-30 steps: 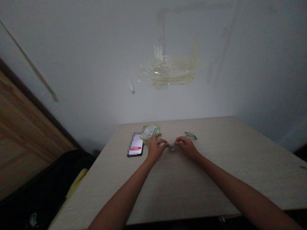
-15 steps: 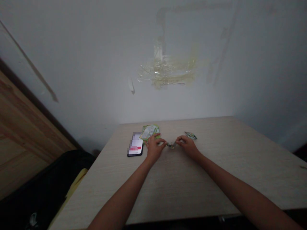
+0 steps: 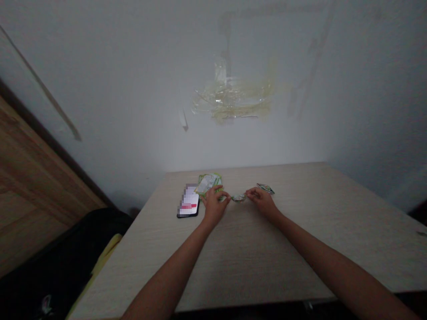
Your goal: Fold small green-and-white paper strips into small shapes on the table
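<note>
Between my hands, just above or on the table, is a small folded piece of printed paper (image 3: 239, 198), green and white with dark marks. My left hand (image 3: 216, 205) pinches its left end between thumb and finger. Its other fingers are spread over the near edge of a pile of green-edged printed cards or sheets (image 3: 208, 182). The right end of the paper is pinched by my right hand (image 3: 262, 201). Just beyond that hand lies another small folded printed piece (image 3: 266, 188), pointed at its ends.
A phone (image 3: 189, 202) with a lit, partly blurred screen lies left of my left hand, against the card pile. The pale wooden table (image 3: 233, 266) meets a wall with peeling clear tape (image 3: 233, 100). A dark bag-like thing (image 3: 66, 262) is beyond the table's left edge.
My hands have drawn slightly apart and a little away from me. The folded paper between them has become longer and flatter. The phone, pile and other folded piece have stayed put.
</note>
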`<state>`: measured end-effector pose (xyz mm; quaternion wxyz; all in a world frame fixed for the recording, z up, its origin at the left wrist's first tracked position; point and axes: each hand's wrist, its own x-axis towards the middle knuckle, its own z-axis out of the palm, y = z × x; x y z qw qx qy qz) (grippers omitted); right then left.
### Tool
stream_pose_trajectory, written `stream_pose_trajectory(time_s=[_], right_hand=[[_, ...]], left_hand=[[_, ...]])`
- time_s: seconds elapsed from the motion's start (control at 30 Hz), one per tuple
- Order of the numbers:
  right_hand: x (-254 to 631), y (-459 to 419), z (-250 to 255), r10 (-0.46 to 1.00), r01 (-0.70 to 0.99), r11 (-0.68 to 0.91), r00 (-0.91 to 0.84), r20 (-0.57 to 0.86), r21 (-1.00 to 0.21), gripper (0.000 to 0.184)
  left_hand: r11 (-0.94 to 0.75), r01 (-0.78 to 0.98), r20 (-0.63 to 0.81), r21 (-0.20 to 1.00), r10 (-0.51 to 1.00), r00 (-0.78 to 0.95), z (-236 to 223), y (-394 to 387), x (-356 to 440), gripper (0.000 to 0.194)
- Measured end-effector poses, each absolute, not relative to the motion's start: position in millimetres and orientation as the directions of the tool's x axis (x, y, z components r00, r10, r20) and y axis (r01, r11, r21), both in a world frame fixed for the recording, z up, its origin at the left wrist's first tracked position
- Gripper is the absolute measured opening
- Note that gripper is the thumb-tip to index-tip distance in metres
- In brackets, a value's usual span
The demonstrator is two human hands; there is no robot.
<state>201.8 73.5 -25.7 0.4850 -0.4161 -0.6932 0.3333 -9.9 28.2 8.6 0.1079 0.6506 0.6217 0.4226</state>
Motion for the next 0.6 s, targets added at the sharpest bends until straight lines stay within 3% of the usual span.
stream_pose_trajectory(time_s=[0.37, 0.6], right_hand=[[202.0, 72.0, -27.0, 0.913, 0.225, 0.371, -0.264, 0.310, -0.901, 0.023], [197.8, 68.0, -22.0, 0.893, 0.461, 0.448, -0.268, 0.361, -0.766, 0.036]], left_hand=[[-0.294, 0.787, 0.508, 0.542, 0.861, -0.028, 2.4, 25.6, -10.8, 0.004], [-0.354, 0.835, 0.537, 0.421, 0.839, 0.085, 5.2, 18.6, -4.5, 0.003]])
